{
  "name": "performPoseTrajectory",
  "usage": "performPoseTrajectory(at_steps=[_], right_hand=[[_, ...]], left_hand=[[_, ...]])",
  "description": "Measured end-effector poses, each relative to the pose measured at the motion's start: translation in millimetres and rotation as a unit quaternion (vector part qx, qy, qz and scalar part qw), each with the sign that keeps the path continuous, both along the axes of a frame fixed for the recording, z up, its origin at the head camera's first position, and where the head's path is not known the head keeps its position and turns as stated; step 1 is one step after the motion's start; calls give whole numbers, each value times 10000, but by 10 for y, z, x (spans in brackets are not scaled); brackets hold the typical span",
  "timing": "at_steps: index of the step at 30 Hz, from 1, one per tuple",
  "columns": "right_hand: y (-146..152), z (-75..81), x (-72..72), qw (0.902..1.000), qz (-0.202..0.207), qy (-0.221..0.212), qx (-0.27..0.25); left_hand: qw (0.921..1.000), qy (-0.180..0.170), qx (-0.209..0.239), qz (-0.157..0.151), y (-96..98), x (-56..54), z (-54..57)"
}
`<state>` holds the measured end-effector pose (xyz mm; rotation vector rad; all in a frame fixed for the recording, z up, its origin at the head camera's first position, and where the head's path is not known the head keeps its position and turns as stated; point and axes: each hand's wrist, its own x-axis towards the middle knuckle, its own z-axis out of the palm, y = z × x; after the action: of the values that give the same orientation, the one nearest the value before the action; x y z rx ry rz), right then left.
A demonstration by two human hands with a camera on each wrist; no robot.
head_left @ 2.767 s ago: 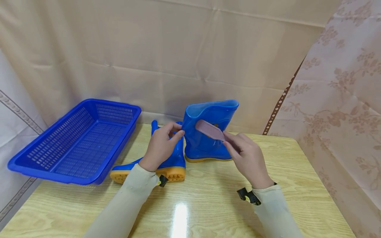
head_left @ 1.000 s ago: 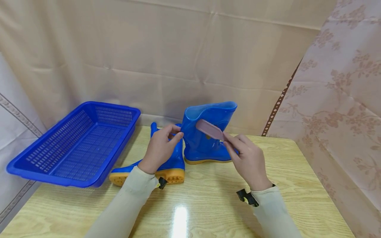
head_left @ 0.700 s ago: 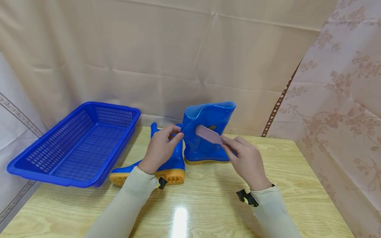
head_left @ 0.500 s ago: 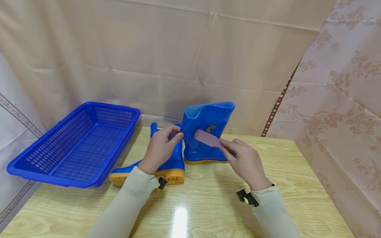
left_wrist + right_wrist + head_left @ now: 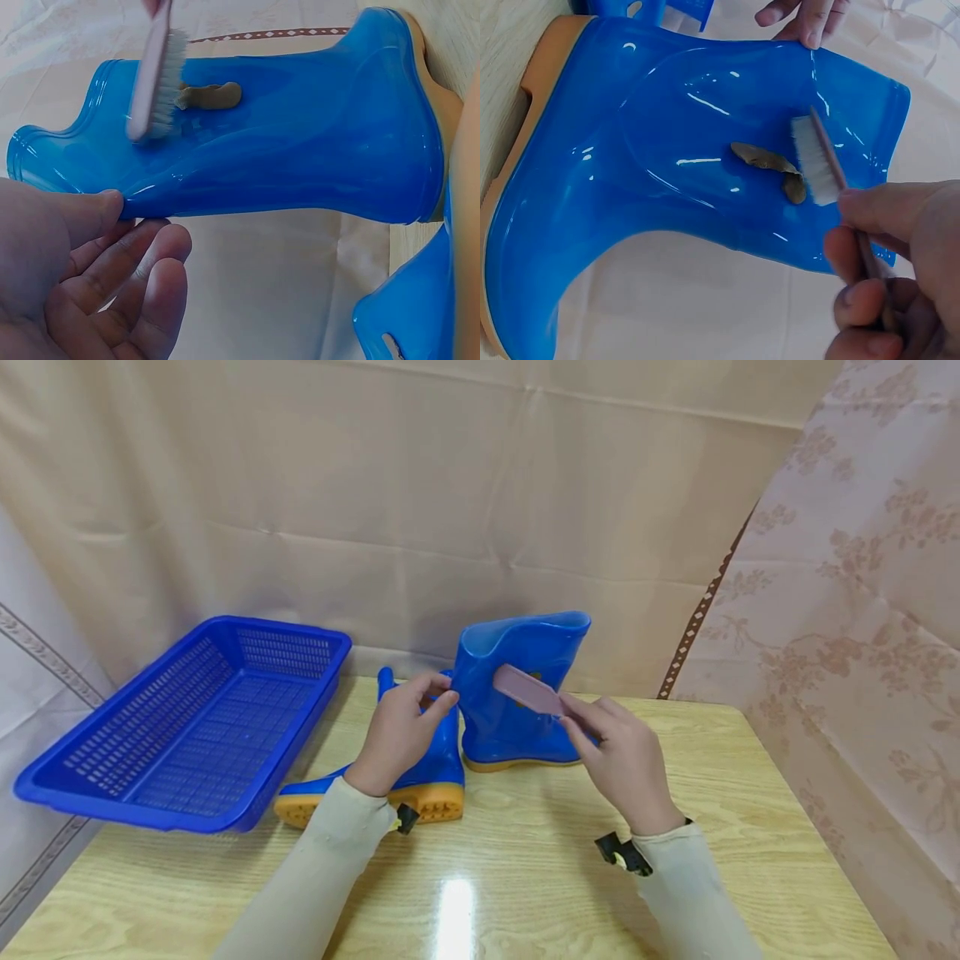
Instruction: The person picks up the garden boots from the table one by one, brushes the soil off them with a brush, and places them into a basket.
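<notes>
A blue rain boot [image 5: 517, 727] with a yellow sole stands upright on the table. My left hand [image 5: 401, 727] pinches the back edge of its shaft between thumb and fingers. In my right hand [image 5: 618, 760] is a pink-backed brush [image 5: 527, 688], gripped by its handle, with its white bristles [image 5: 816, 161] against the upper shaft. Beside the bristles, a brown mud-like smear [image 5: 761, 157] sticks to the boot, mostly hidden by the brush in the head view. A second blue boot [image 5: 442, 760] lies on its side, partly behind my left hand, its yellow sole facing me.
On the left is a blue plastic basket [image 5: 247, 727] with mesh walls. A beige cloth [image 5: 405, 527] hangs behind the wood-grain table [image 5: 525, 877], and a floral cloth [image 5: 870, 610] hangs on the right.
Over the last second the brush goes down the shaft, uncovering part of the brown smear, then comes back up. My left hand keeps its pinch, and the boot stays upright.
</notes>
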<state>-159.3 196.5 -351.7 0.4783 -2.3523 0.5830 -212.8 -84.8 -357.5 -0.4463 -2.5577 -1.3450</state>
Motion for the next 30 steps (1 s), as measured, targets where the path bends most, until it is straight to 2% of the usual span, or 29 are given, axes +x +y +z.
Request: performPoseTrajectory(at_steps=[4, 7, 10, 14, 17, 23, 30], right_hand=[[-3, 0, 1, 9980, -7, -610, 140], [-4, -3, 2, 9960, 24, -851, 260], [2, -2, 1, 9975, 33, -657, 242], [19, 12, 5, 9997, -104, -220, -44], [32, 27, 10, 9993, -264, -137, -220], [46, 38, 12, 9983, -417, -349, -193], [43, 49, 34, 9933, -444, -1064, -18]], left_hand=[[10000, -2, 10, -3, -6, -3, -15], [10000, -14, 22, -6, -9, 3, -13], [10000, -26, 29, -14, -10, 7, -8], [10000, -47, 31, -41, -4, 2, -2], [10000, -36, 13, -34, 2, 0, 7], [10000, 9, 10, -18, 12, 3, 17], [10000, -62, -14, -28, 3, 2, -1]])
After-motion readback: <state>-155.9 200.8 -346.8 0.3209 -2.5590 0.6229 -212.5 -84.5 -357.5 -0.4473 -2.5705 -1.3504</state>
